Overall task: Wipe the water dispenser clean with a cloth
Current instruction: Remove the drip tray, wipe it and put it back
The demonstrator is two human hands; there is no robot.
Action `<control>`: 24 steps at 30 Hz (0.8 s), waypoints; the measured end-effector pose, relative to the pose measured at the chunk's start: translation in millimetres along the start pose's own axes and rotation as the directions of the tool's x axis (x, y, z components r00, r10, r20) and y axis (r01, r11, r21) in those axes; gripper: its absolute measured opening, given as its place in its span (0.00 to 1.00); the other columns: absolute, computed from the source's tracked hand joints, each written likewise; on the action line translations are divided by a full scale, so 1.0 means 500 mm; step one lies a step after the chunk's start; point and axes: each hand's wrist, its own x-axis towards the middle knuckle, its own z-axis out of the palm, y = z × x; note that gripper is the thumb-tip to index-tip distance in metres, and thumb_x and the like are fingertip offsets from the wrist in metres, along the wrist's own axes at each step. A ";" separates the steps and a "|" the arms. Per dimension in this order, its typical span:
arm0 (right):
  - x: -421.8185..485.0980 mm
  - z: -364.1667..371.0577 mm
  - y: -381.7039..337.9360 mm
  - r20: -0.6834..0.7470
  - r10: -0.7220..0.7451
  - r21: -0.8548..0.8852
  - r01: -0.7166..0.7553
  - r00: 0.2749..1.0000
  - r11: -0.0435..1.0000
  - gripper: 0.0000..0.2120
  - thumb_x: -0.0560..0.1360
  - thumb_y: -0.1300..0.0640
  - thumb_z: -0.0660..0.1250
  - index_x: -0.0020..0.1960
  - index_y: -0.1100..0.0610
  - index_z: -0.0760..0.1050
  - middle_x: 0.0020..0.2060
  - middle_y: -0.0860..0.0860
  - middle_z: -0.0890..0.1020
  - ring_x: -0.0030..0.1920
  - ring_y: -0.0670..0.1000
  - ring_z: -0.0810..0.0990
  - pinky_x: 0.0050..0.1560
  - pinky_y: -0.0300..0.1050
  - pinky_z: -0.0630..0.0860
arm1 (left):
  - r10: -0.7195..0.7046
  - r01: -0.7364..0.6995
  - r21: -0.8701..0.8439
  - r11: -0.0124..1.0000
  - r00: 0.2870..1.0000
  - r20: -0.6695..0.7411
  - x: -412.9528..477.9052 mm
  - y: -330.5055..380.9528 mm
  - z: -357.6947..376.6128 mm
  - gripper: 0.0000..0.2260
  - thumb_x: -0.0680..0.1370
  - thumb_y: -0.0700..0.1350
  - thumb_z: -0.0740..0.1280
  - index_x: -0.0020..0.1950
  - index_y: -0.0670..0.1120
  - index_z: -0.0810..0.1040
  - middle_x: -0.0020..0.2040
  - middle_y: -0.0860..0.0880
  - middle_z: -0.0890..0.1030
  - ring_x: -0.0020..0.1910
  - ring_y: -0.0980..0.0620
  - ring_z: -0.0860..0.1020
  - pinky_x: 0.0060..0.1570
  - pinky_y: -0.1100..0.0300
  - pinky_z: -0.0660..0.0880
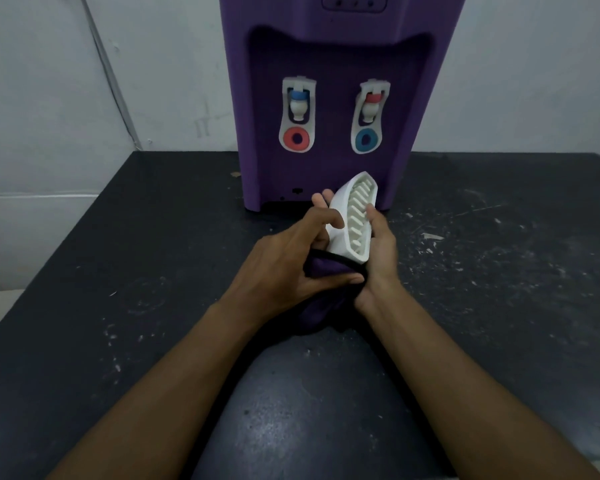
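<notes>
A purple water dispenser (pixel 333 57) stands at the back of a dark table (pixel 118 237), with two white taps on its front. Its white slotted drip tray (pixel 352 220) is out of the machine and tilted on edge in front of it. My right hand (pixel 378 251) grips the tray's right side, thumb on its rim. My left hand (pixel 288 268) holds a purple cloth with a black edge (pixel 321 271) against the tray's lower left side. Part of the cloth hangs below both hands.
The tabletop is black, scratched and speckled with white marks, most of them to the right (pixel 482 237). A grey wall stands behind, with a cable (pixel 108 71) running down it on the left. The table's left edge drops off near a pale ledge (pixel 0 306).
</notes>
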 end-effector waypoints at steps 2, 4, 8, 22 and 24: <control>0.000 -0.002 0.001 0.017 0.036 -0.011 -0.035 0.999 0.999 0.26 0.84 0.44 0.55 0.73 0.59 0.73 0.61 0.56 0.84 0.58 0.53 0.85 0.59 0.46 0.82 | 0.010 -0.010 -0.004 1.000 0.999 -0.032 0.001 0.001 0.001 0.28 0.69 0.63 0.76 0.61 0.55 0.67 0.46 0.61 0.75 0.45 0.70 0.76 0.44 0.67 0.76; -0.002 -0.003 -0.001 0.021 0.092 -0.034 -0.091 0.996 0.995 0.25 0.84 0.44 0.55 0.72 0.59 0.75 0.56 0.55 0.86 0.53 0.52 0.86 0.56 0.46 0.82 | 0.002 -0.006 -0.089 0.996 0.999 -0.047 0.002 0.000 0.000 0.26 0.70 0.60 0.77 0.60 0.53 0.69 0.45 0.61 0.74 0.44 0.64 0.77 0.45 0.68 0.74; 0.005 -0.007 -0.003 0.020 0.152 -0.073 -0.150 0.988 0.986 0.23 0.85 0.45 0.56 0.65 0.59 0.80 0.52 0.57 0.85 0.49 0.54 0.86 0.49 0.48 0.85 | -0.055 0.039 -0.220 0.975 0.996 -0.067 0.002 0.001 -0.001 0.19 0.75 0.54 0.75 0.59 0.51 0.71 0.47 0.52 0.78 0.45 0.49 0.80 0.46 0.53 0.78; -0.001 -0.002 -0.012 -0.070 0.048 -0.369 -0.071 0.996 0.927 0.23 0.83 0.47 0.59 0.41 0.59 0.84 0.33 0.54 0.83 0.30 0.50 0.82 0.32 0.39 0.80 | -0.297 0.271 -0.400 0.876 0.955 -0.006 0.004 0.018 0.022 0.27 0.73 0.49 0.79 0.62 0.48 0.65 0.43 0.53 0.86 0.43 0.53 0.85 0.45 0.59 0.80; 0.001 -0.006 -0.005 -0.075 -0.023 -0.433 -0.011 0.997 0.902 0.20 0.82 0.46 0.60 0.46 0.57 0.85 0.38 0.53 0.85 0.34 0.49 0.84 0.36 0.39 0.81 | -0.324 0.281 -0.383 0.880 0.945 -0.051 0.005 0.019 0.022 0.28 0.71 0.49 0.80 0.61 0.47 0.66 0.39 0.56 0.85 0.39 0.58 0.84 0.41 0.68 0.76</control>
